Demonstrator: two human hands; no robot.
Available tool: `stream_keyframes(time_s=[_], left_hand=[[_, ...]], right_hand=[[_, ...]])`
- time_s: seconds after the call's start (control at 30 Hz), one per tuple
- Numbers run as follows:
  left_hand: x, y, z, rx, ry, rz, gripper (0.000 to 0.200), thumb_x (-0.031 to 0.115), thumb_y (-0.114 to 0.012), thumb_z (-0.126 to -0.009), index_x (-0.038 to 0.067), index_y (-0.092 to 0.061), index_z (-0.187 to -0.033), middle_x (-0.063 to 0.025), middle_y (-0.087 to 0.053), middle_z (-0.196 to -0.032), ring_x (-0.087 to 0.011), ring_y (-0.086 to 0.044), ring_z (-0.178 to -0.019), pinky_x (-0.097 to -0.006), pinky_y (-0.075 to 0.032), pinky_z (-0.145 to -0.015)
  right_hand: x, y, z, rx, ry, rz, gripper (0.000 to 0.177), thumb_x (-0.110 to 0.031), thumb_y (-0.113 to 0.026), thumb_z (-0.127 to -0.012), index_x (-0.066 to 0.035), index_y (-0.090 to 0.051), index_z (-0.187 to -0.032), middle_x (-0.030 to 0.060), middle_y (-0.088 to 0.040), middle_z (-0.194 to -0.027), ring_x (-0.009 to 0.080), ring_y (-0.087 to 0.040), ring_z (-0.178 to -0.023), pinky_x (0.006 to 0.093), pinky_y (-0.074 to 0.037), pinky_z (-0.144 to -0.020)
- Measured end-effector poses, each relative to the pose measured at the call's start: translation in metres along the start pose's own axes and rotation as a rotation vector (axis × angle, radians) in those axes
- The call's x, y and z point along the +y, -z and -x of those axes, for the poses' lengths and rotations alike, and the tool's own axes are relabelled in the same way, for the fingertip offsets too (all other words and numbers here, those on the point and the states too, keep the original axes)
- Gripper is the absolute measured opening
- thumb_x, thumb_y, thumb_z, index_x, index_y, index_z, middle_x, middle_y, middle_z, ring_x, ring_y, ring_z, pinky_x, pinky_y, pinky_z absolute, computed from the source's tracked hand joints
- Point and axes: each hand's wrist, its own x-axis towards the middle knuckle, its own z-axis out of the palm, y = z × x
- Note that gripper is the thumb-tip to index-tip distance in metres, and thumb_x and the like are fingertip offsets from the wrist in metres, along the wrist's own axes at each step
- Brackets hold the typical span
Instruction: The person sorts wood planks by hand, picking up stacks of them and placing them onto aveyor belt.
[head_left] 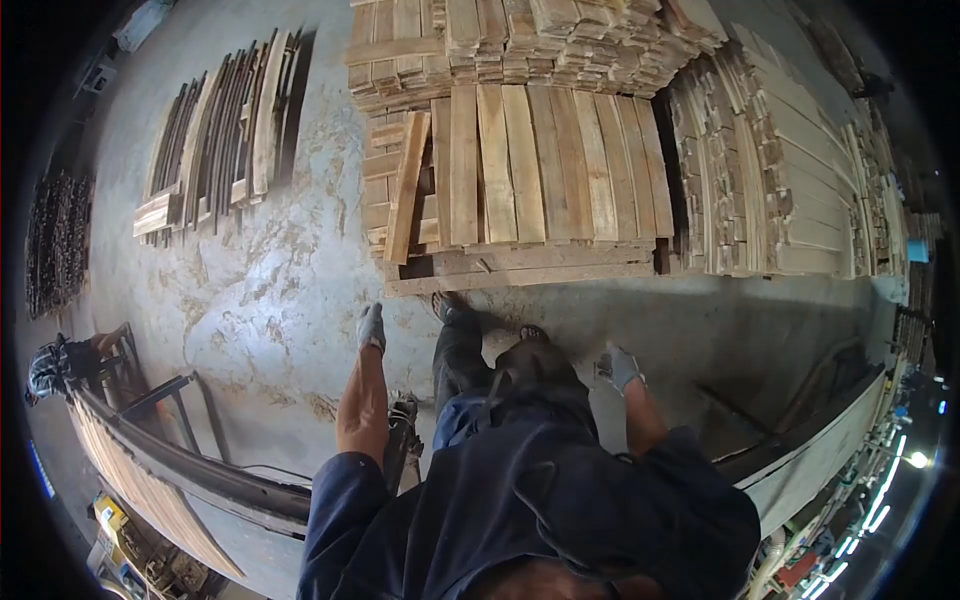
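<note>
My left hand point(371, 328), in a pale work glove, hangs over the concrete floor with its fingers stretched out and nothing in it. My right hand point(622, 367), gloved too, is held out to the right with its fingers apart, also holding nothing. In front of my feet lies a low stack of wooden boards point(553, 165), its top layer set side by side. One narrow board point(408, 188) rests slightly askew at the stack's left end, with a gap beside it. Neither hand touches the wood.
Taller piles of boards point(560, 45) stand behind the stack, and more stacks point(815, 170) to the right. Dark and pale strips point(222, 135) lie on the floor at left. Behind me runs a long bench point(180, 440) with a dark rail. Another person point(62, 365) is at far left.
</note>
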Motion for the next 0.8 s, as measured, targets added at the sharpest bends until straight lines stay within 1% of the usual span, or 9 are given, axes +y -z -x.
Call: stream_keyframes(time_s=[0.13, 0.23, 0.3, 0.43, 0.47, 0.57, 0.67, 0.73, 0.8], left_hand=[[0.044, -0.027, -0.029, 0.006, 0.072, 0.062, 0.07, 0.032, -0.062, -0.084, -0.008, -0.041, -0.137, -0.0206, -0.048, -0.138, -0.0268, -0.046, -0.126, -0.0334, -0.035, -0.103], [0.04, -0.033, -0.064, 0.087, 0.18, -0.009, 0.074, 0.03, -0.064, -0.084, -0.008, -0.036, -0.14, -0.0189, -0.045, -0.141, -0.0269, -0.042, -0.13, -0.0326, -0.032, -0.106], [0.002, -0.033, -0.107, 0.096, 0.205, 0.133, 0.079, 0.03, -0.065, -0.083, -0.007, -0.03, -0.143, -0.0184, -0.041, -0.145, -0.0267, -0.039, -0.133, -0.0333, -0.03, -0.107], [0.013, -0.065, -0.135, 0.137, 0.278, 0.129, 0.09, 0.03, -0.067, -0.082, -0.002, -0.016, -0.149, -0.0182, -0.033, -0.15, -0.0245, -0.03, -0.138, -0.0345, -0.026, -0.11], [0.002, -0.071, -0.154, 0.118, 0.346, 0.209, 0.095, 0.031, -0.068, -0.081, 0.007, -0.01, -0.152, -0.0149, -0.028, -0.153, -0.0271, -0.026, -0.14, -0.0429, -0.023, -0.112], [-0.017, -0.093, -0.202, 0.176, 0.513, 0.237, 0.096, 0.031, -0.071, -0.08, 0.017, -0.009, -0.153, -0.0111, -0.027, -0.154, -0.0318, -0.023, -0.142, -0.0525, -0.019, -0.111], [-0.044, -0.114, -0.23, 0.161, 0.506, 0.427, 0.091, 0.048, -0.069, -0.078, 0.021, -0.021, -0.151, -0.012, -0.027, -0.153, -0.0321, -0.021, -0.142, -0.0585, -0.022, -0.108], [-0.1, -0.109, -0.262, 0.125, 0.39, 0.477, 0.072, 0.04, -0.069, -0.08, 0.02, -0.035, -0.14, -0.0093, -0.04, -0.141, -0.031, -0.039, -0.128, -0.0539, -0.038, -0.095], [-0.127, -0.104, -0.27, 0.074, 0.317, 0.477, 0.049, 0.036, -0.069, -0.082, 0.015, -0.049, -0.122, -0.0071, -0.054, -0.119, -0.0258, -0.055, -0.101, -0.0427, -0.05, -0.072]], right_hand=[[-0.035, -0.073, 0.037, -0.022, -0.003, -0.249, 0.07, -0.054, -0.053, -0.09, -0.02, -0.03, -0.146, 0.0109, -0.032, -0.147, 0.0332, -0.051, -0.114, 0.048, -0.047, -0.084], [-0.057, -0.133, 0.006, -0.1, -0.127, -0.594, 0.07, -0.061, -0.054, -0.087, -0.031, -0.031, -0.145, 0.0115, -0.034, -0.146, 0.0329, -0.039, -0.129, 0.053, -0.04, -0.098], [-0.059, -0.178, -0.034, -0.241, -0.06, -0.653, 0.078, -0.064, -0.055, -0.085, -0.036, -0.02, -0.149, 0.0128, -0.017, -0.154, 0.0361, -0.025, -0.138, 0.0584, -0.028, -0.107], [-0.071, -0.273, -0.128, -0.24, -0.096, -0.751, 0.099, -0.067, -0.059, -0.08, -0.023, -0.007, -0.152, 0.0117, -0.018, -0.154, 0.0365, -0.026, -0.137, 0.062, -0.025, -0.108], [-0.072, -0.289, -0.153, -0.254, -0.097, -0.779, 0.104, -0.068, -0.059, -0.078, -0.019, -0.005, -0.152, 0.0114, -0.019, -0.154, 0.0363, -0.028, -0.136, 0.0623, -0.024, -0.108], [-0.073, -0.328, -0.209, -0.266, -0.082, -0.949, 0.107, -0.069, -0.061, -0.076, -0.017, -0.006, -0.152, 0.0098, -0.014, -0.156, 0.0333, -0.026, -0.138, 0.0626, -0.022, -0.109], [-0.082, -0.345, -0.235, -0.433, 0.038, -0.982, 0.1, -0.068, -0.068, -0.07, -0.017, -0.028, -0.147, 0.0062, -0.027, -0.152, 0.0319, -0.026, -0.139, 0.0627, -0.017, -0.109], [-0.081, -0.346, -0.251, -0.572, 0.099, -0.992, 0.079, -0.063, -0.067, -0.074, -0.02, -0.045, -0.137, 0.0052, -0.049, -0.136, 0.0289, -0.041, -0.128, 0.0598, -0.022, -0.107], [-0.079, -0.35, -0.251, -0.356, 0.115, -0.899, 0.075, -0.06, -0.067, -0.075, -0.021, -0.046, -0.135, 0.0041, -0.052, -0.132, 0.0269, -0.043, -0.125, 0.0586, -0.023, -0.105]])
